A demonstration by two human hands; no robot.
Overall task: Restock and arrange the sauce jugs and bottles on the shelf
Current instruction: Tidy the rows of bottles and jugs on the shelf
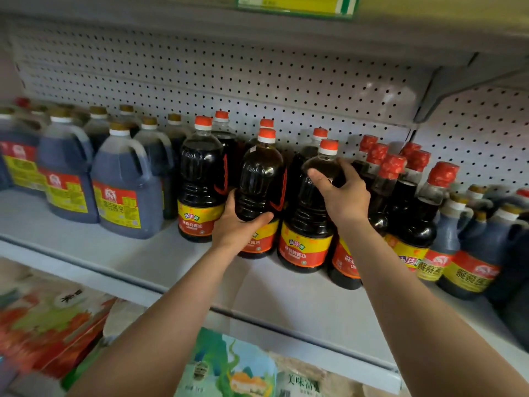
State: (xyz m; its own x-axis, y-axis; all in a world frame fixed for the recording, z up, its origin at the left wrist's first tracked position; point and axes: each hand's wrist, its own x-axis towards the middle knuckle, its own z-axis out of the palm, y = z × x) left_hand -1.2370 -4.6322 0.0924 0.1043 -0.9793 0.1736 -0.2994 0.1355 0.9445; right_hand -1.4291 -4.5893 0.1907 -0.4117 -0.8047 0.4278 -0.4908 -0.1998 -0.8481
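Forearms over grey shelf (143, 262), pegboard back (257, 78), bottles crowded.

Head view: even, fairly dim indoor light, with wide-angle bending and blur toward the edges.

Soft light reaches the shelf (300, 299) from the front and above; the overhanging upper shelf (286, 32) keeps the pegboard (229, 73) muted and greyish. Small white glints sit on the shoulders of the dark bottles (200, 167), while their bodies read almost black. Faint shadows pool behind the bottle rows. The centre is sharp enough for label print to show. The jugs at far left (20, 159) are smeared, the packets below (48, 325) soft, and the jugs at far right (483, 253) hazy. Straight shelf edges bow.
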